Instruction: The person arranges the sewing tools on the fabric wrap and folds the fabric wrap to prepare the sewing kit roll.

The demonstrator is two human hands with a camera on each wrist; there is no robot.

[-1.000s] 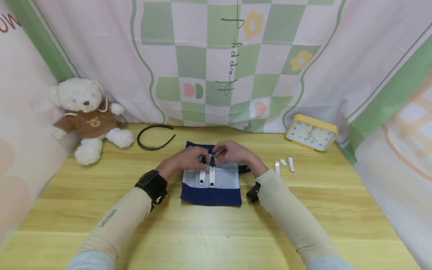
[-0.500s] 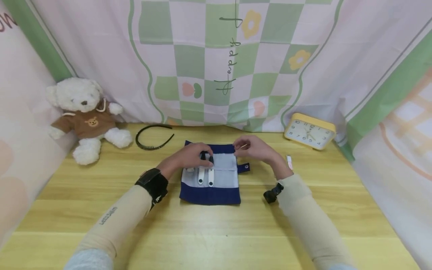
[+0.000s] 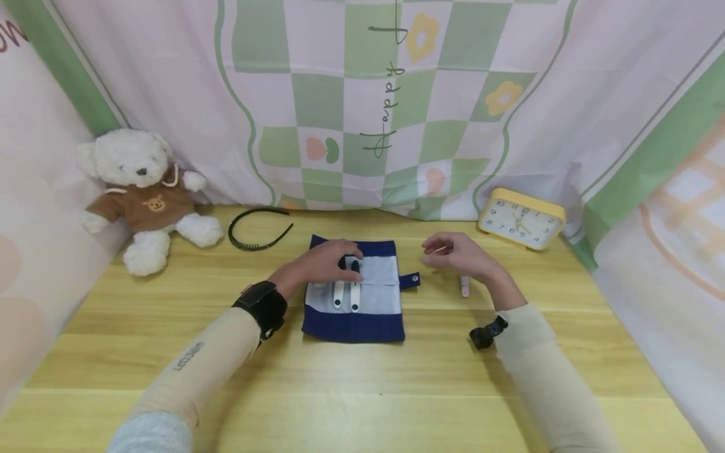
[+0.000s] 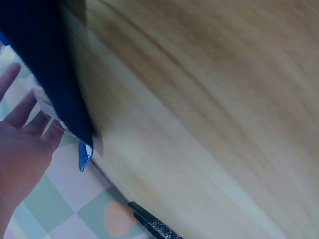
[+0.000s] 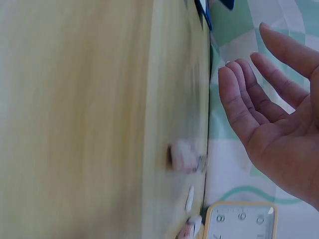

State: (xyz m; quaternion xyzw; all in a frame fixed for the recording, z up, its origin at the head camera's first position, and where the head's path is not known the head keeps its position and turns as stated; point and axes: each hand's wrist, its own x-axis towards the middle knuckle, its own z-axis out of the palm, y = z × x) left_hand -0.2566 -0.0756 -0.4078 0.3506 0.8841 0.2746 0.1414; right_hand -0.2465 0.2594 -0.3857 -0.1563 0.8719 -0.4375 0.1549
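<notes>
Fabric pouch, navy-edged with a pale grey lining: unfolded on the wooden table, between my two hands. Snap tab sticks out at its right side.

Contents: two slim white-handled tools with black upper ends, side by side, handles toward me.

My left hand: over the pouch and the black ends, thumb and forefinger wide apart; whether the tips touch the tools I cannot tell.

My right hand: above the table, right of the tab, fingers relaxed and loosely bent, clear of the pouch.

By view. Head: the tools, plus one small pink-and-white item partly behind my right hand. Right wrist: two such items, the nearer blurred, with a white sliver between them, and part of the yellow alarm clock. Left wrist: my spread fingers at the pouch's edge, and one end of the black headband.
</notes>
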